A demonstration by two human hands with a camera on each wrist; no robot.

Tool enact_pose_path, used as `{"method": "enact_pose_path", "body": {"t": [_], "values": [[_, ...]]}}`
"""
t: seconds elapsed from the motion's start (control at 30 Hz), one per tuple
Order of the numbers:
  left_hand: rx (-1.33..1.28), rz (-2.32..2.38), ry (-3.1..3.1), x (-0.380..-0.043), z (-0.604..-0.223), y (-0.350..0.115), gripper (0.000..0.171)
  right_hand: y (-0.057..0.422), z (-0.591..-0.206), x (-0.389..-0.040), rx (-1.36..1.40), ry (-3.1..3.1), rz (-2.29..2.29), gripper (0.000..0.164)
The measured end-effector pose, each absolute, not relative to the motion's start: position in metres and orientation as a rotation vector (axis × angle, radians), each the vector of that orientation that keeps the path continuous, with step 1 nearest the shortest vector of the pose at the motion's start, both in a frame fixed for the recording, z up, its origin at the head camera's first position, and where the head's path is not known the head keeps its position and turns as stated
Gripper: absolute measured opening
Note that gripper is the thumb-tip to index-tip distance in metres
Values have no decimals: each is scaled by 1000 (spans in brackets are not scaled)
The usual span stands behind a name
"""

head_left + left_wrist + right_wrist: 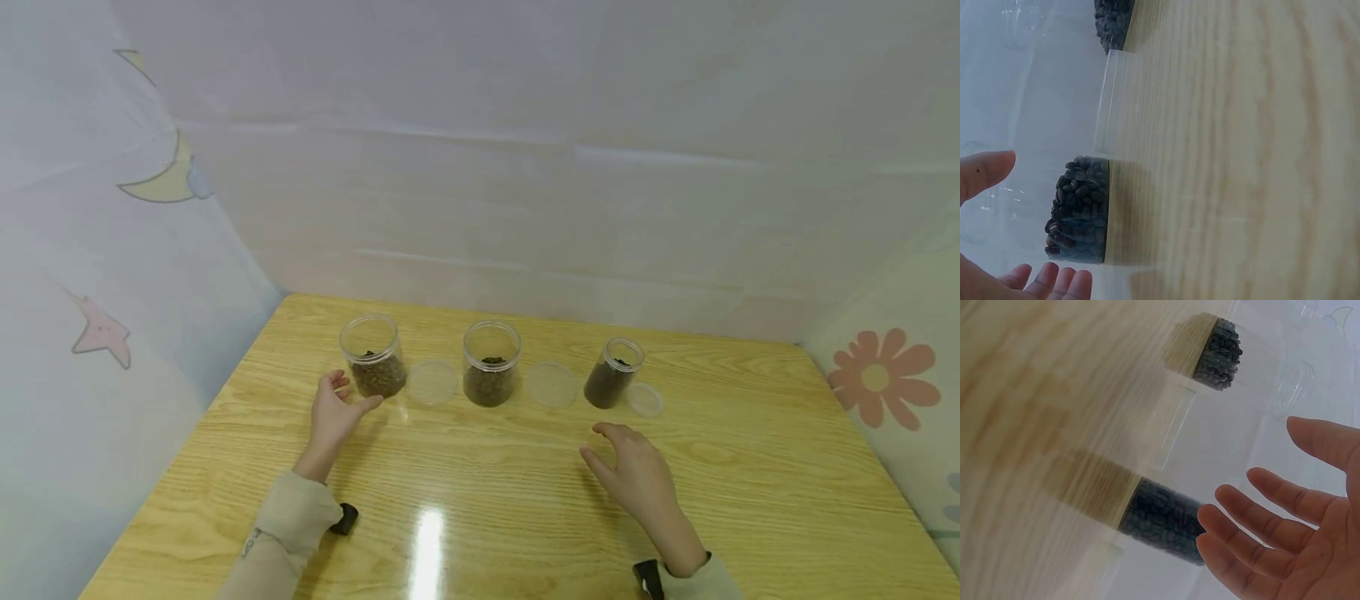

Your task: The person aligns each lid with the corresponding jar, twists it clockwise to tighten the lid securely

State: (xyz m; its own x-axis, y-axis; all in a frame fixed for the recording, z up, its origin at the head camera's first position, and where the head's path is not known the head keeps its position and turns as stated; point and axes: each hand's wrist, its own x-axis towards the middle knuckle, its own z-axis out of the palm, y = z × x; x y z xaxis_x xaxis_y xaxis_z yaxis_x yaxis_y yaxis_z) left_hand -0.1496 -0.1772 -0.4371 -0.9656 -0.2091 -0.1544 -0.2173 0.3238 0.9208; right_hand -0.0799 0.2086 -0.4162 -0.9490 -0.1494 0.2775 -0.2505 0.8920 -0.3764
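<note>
Three clear lidless jars stand in a row on the table, each holding dark beans or seeds. The left jar [378, 371] is wide and partly filled; my left hand [334, 414] is beside it, thumb and fingers spread around its near side without gripping. In the left wrist view its dark beans [1079, 212] show between thumb and fingers. The middle jar [491, 379] is similar. The narrow right jar [609, 379] is filled higher. Below it my right hand [636, 471] hovers, fingers loosely bent and holding nothing; the right wrist view shows the jar's dark contents [1163, 519] beyond the fingertips.
Flat clear lids lie right of each jar: a left lid [432, 382], a middle lid [552, 384] and a smaller right lid [644, 399]. The wooden table [495, 483] meets a pale fabric backdrop [525, 208] behind and at both sides.
</note>
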Motion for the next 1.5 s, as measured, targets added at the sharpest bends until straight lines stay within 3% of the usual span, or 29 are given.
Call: {"method": "enact_pose_path", "body": {"t": [1.5], "values": [[-319,1941,2472,-189,-460,-171,106,209,-417,-78,322,-2823,612,34]]}}
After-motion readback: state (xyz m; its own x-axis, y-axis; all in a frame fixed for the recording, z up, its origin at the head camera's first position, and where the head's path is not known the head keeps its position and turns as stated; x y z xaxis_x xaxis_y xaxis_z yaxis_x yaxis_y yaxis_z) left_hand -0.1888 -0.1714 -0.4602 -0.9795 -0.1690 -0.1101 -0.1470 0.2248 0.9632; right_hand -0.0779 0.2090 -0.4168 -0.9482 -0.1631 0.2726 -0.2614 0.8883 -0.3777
